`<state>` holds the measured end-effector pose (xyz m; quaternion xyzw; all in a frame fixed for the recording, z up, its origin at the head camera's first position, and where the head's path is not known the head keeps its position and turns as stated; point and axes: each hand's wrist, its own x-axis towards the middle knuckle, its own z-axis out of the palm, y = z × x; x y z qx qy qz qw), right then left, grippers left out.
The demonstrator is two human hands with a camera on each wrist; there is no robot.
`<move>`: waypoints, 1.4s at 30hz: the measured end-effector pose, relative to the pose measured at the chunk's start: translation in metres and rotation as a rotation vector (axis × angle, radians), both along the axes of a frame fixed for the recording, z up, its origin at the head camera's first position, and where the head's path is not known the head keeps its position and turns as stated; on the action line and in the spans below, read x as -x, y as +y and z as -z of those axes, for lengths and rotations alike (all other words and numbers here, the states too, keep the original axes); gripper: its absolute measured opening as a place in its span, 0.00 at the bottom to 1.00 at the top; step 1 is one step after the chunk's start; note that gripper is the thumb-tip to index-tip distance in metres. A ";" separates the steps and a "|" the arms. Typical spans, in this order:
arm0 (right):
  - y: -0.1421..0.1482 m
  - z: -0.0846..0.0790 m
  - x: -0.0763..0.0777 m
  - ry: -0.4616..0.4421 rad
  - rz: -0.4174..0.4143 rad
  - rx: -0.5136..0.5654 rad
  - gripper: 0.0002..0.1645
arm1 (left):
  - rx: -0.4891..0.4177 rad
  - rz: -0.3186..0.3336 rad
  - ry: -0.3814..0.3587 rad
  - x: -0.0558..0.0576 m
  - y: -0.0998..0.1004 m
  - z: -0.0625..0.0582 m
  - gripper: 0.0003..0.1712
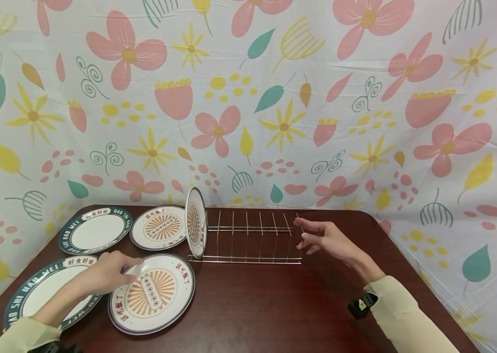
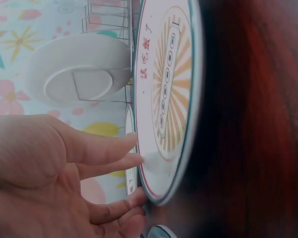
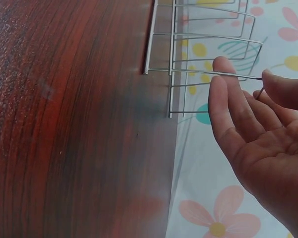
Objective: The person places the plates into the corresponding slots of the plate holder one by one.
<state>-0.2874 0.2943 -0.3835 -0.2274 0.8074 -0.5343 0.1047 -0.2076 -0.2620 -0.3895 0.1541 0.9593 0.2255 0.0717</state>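
Observation:
My left hand (image 1: 105,274) is at the upper left rim of a white plate with an orange sunburst (image 1: 151,294). In the left wrist view its fingertips meet the rim of that plate (image 2: 166,89), fingers fairly straight. At the right end of a wire dish rack (image 1: 248,260), my right hand (image 1: 330,240) holds the end wire between thumb and fingers. The right wrist view shows the thumb on the corner of that rack wire (image 3: 213,74). A smaller sunburst plate (image 1: 195,223) stands upright in the rack's left end.
Another sunburst plate (image 1: 160,228) lies left of the rack. Two green-rimmed plates, one at the back (image 1: 94,230) and one in front (image 1: 41,294), lie at the left. The dark wooden table (image 1: 275,309) ends at a flowered cloth (image 1: 248,122).

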 end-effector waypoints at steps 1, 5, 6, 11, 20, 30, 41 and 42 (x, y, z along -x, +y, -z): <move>0.000 0.000 0.000 0.000 0.000 0.001 0.33 | -0.005 0.002 -0.004 -0.001 0.000 0.001 0.27; 0.000 -0.001 0.000 0.003 -0.002 0.004 0.33 | -0.056 0.015 -0.029 -0.002 0.000 0.001 0.29; 0.000 -0.001 0.000 0.002 -0.001 0.006 0.33 | -0.076 0.021 -0.037 -0.002 0.000 0.002 0.30; 0.000 -0.002 0.000 -0.002 0.000 0.009 0.34 | -0.170 0.024 -0.058 -0.001 0.001 0.004 0.34; 0.000 -0.002 0.001 -0.007 -0.001 0.000 0.33 | -0.261 -0.036 -0.128 0.001 0.002 0.007 0.42; 0.001 -0.002 0.000 0.002 -0.006 -0.008 0.34 | -0.343 -0.098 -0.220 -0.001 -0.001 -0.001 0.41; 0.000 -0.003 -0.001 -0.003 -0.003 -0.007 0.34 | -0.498 -0.007 -0.360 -0.006 -0.011 -0.003 0.29; 0.000 -0.003 -0.001 -0.001 -0.003 -0.008 0.34 | -0.521 0.002 -0.383 -0.007 -0.011 -0.003 0.29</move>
